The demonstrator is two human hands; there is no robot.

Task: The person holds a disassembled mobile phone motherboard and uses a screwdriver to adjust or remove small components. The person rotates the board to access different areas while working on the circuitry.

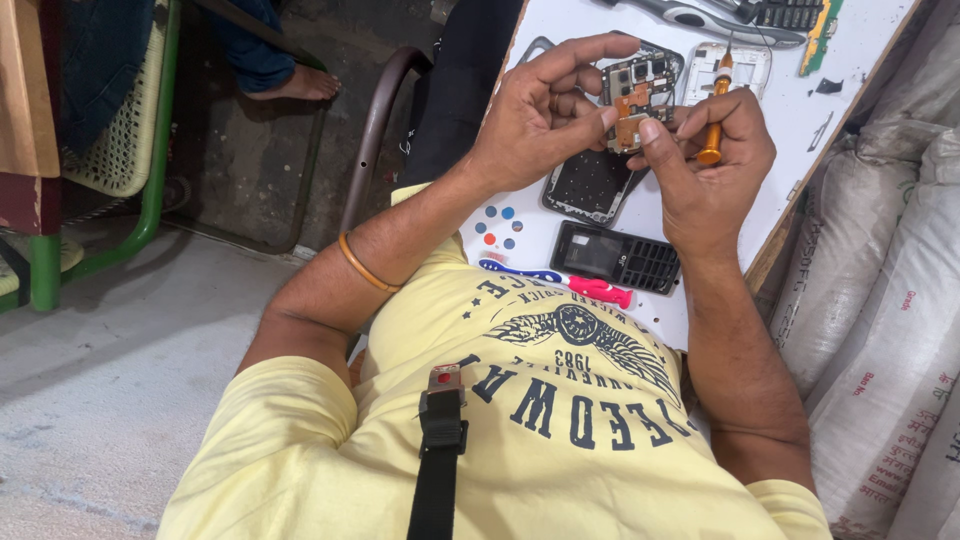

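near the top centre of the frame, the left hand (545, 110) pinched an opened phone (635, 95) over the white table (860, 50). beside it, the right hand (715, 150) gripped an orange screwdriver (714, 125) and touched the phone's circuit board.

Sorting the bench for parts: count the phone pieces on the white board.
4, perhaps more under the hands: black keypad phone front nearest the person, dark back cover below the left hand, white frame behind the screwdriver, keypad strip at the far edge.

Opened phone circuit board (636, 95), held above white table, orange-handled screwdriver (714, 125) upright beside it
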